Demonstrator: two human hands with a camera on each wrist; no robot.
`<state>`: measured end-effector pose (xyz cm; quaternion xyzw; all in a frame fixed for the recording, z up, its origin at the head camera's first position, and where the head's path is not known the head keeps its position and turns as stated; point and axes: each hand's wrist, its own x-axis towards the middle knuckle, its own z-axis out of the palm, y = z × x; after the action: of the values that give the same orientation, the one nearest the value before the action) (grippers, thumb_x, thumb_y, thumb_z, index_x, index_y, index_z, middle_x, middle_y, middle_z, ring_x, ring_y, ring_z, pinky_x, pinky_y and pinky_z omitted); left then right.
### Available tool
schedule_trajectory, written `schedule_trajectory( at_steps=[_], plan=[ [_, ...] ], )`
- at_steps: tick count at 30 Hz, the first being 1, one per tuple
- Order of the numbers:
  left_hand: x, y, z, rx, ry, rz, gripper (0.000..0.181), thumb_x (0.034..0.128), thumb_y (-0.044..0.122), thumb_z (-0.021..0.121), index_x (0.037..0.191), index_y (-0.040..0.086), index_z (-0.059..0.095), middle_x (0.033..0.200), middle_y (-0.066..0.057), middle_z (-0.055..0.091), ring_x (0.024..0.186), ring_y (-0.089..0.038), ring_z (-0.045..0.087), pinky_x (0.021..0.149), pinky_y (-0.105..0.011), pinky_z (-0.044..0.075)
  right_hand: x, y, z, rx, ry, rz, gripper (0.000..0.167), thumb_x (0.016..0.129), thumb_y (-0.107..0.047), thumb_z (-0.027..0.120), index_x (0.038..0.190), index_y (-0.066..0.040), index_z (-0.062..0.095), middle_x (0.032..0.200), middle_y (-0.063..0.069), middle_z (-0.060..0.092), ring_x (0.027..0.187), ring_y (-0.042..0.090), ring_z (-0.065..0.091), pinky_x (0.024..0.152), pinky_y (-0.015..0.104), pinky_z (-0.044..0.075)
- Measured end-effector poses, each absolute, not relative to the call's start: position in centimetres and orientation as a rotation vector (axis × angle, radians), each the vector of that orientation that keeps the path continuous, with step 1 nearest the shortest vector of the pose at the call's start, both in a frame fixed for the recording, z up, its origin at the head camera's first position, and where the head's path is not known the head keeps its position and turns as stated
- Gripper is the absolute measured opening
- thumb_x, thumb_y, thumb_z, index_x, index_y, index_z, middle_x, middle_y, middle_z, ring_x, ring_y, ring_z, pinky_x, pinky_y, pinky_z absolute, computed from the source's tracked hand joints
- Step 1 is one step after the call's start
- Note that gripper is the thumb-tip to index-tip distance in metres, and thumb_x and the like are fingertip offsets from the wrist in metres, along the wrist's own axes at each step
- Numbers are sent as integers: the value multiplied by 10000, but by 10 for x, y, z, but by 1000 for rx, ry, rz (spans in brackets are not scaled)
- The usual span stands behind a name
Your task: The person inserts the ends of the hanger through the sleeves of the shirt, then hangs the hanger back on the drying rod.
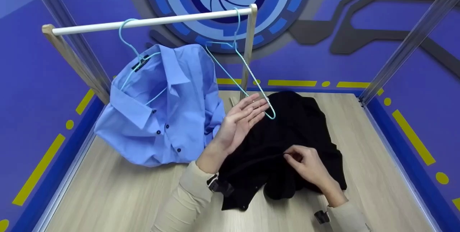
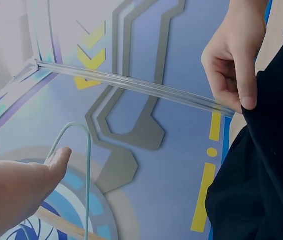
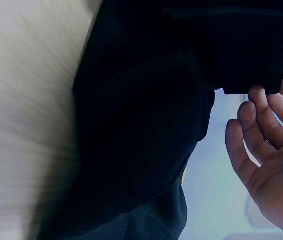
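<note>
with the rack (image 1: pixel 179 17) as the landmark, the wooden tabletop (image 1: pixel 377 174) is spreading below and in front of it, ending at the back wall (image 1: pixel 302 68) behind it and at the right wall (image 1: pixel 417 109) well to its right. a strip of pale wood is showing between the black garment (image 1: pixel 294 124) and the right wall, leaving the right hand (image 1: pixel 307 162) sideways room. room is running tighter on the other side, where the blue shirt (image 1: pixel 192 81) is hanging from the rack on a second hanger (image 1: pixel 130 48), near the left hand (image 1: pixel 233 129). the bare hanger (image 1: pixel 253 76) is hanging at the rack's right end, its lower corner pointing rightward

the black garment is lying bunched on the tabletop, in front of the rack's right upright and reaching further right. its cloth is lying below the left fingers, and one raised edge is meeting the right fingertips

the left fingers, in front of the rack's right end, are pointing out straight and close together, overlapping the bare hanger's lower corner; the views are not settling whether they are touching its wire. the right hand, in front of the rack and to its right, is pinching the garment's edge between thumb and forefinger, the other fingers bending loosely
</note>
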<state>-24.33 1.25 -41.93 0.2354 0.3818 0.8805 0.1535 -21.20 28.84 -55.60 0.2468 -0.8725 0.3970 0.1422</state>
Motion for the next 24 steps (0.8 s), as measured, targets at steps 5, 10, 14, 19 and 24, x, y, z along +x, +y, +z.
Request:
schedule_trajectory(
  at_steps=[5,10,14,19,24],
  plan=[
    [-243,14,-420,673,1049,2532,550,1055,68,337,1562,-107,212,1540,-354,346,1433,-420,382,1182,-455,296,-212,287,-555,702,-2526,1152,168,901,-11,761,884,-177,741,830,-165,673,630,61,595,585,223,496],
    [-243,12,-421,692,1040,2535,540,1057,81,348,1557,-97,248,1472,-298,463,1370,-380,467,1178,-476,298,-212,287,-555,695,-2529,1156,169,900,-12,762,883,-179,742,827,-168,674,632,62,597,588,220,494],
    [-243,11,-420,702,1050,2537,527,1056,87,341,1544,-103,281,1384,-224,548,1286,-322,534,1165,-484,313,-212,287,-555,694,-2531,1151,171,900,-16,763,885,-185,742,830,-170,676,635,60,599,589,219,496],
    [-242,7,-416,682,1076,2539,537,1050,103,387,1525,-129,293,1283,-146,602,1204,-255,571,1125,-427,365,-212,287,-556,697,-2525,1143,173,893,-8,766,886,-179,744,830,-170,677,633,57,600,587,207,492],
    [-242,5,-414,691,1123,2523,543,1045,125,458,1493,-154,328,1219,-99,613,1156,-218,577,1077,-373,408,-212,286,-556,695,-2528,1145,172,894,-5,763,891,-176,745,838,-169,680,638,58,605,590,216,499]
  ],
)
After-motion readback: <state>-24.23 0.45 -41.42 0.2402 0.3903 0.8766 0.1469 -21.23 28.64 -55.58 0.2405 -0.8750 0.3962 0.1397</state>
